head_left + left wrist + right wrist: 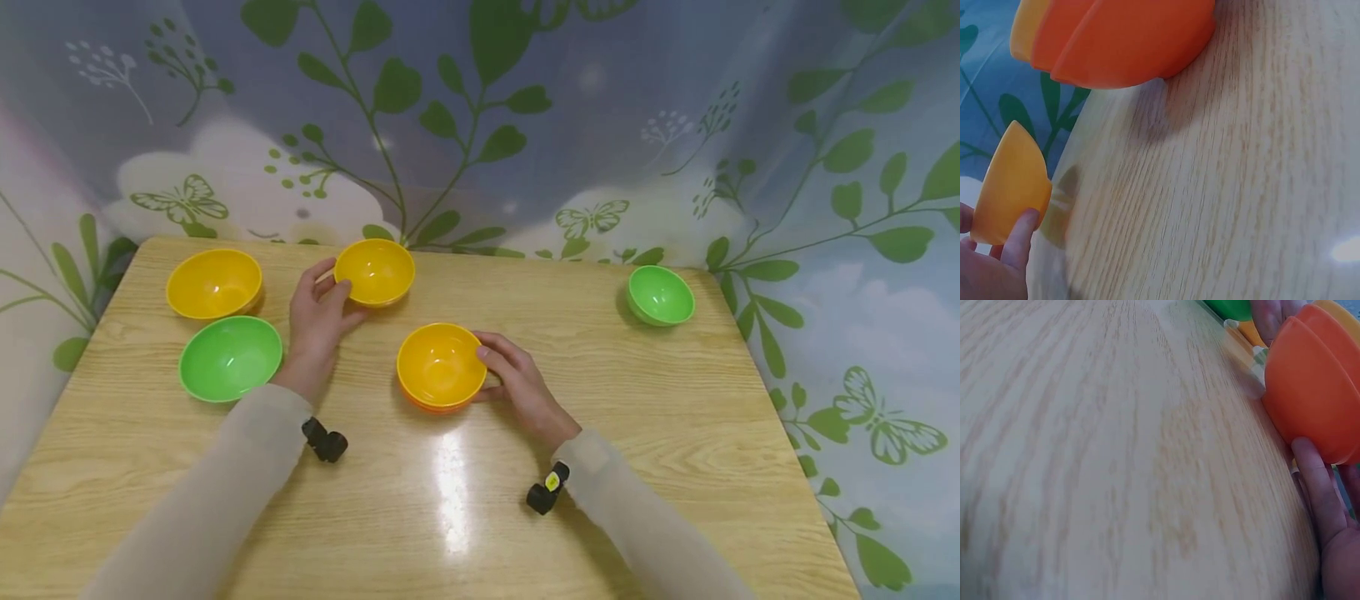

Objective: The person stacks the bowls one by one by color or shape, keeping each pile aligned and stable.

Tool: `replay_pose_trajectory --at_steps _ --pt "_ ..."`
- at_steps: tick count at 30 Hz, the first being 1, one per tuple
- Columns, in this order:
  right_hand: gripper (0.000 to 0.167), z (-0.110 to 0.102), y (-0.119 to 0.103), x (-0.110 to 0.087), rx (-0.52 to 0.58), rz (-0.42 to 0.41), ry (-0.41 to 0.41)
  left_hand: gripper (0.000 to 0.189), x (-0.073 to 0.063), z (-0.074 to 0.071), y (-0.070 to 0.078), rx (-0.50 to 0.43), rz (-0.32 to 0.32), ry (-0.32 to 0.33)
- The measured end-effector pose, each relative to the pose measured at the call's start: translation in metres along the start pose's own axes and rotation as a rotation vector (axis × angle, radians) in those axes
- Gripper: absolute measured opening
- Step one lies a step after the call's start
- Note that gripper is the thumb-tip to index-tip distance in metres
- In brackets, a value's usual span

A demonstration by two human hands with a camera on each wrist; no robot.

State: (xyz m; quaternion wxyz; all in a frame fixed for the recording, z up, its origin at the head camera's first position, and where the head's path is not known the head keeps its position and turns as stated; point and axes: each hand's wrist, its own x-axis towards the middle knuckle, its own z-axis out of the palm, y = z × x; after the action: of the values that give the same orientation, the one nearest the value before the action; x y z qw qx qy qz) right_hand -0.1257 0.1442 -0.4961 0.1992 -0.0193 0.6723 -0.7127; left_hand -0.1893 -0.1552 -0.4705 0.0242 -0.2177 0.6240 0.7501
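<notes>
Near the back of the table, my left hand [313, 325] grips a yellow bowl [375, 273] at its left side, the thumb by the rim. Whether that bowl touches the wood I cannot tell. My right hand [525, 392] holds the right side of a stack of nested bowls in the middle: a yellow bowl [441, 367] on top and orange bowls [1310, 387] under it. In the left wrist view the orange layers [1141, 44] show below the yellow rim. The right thumb lies at the stack's rim, with other fingers low on its side.
At the left stand another yellow bowl [214, 285] and, before it, a green bowl [230, 360] close to my left forearm. A smaller green bowl [661, 296] sits at the back right. Behind the wooden table [675, 467] hangs a leaf-patterned curtain [600, 150].
</notes>
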Motion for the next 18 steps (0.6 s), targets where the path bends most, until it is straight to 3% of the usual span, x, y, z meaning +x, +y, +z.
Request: replay_pose_trajectory --at_steps 18 --pt "0.050 -0.001 -0.001 0.000 -0.010 0.008 0.000 0.054 -0.021 -0.010 0.020 0.173 0.029 -0.060"
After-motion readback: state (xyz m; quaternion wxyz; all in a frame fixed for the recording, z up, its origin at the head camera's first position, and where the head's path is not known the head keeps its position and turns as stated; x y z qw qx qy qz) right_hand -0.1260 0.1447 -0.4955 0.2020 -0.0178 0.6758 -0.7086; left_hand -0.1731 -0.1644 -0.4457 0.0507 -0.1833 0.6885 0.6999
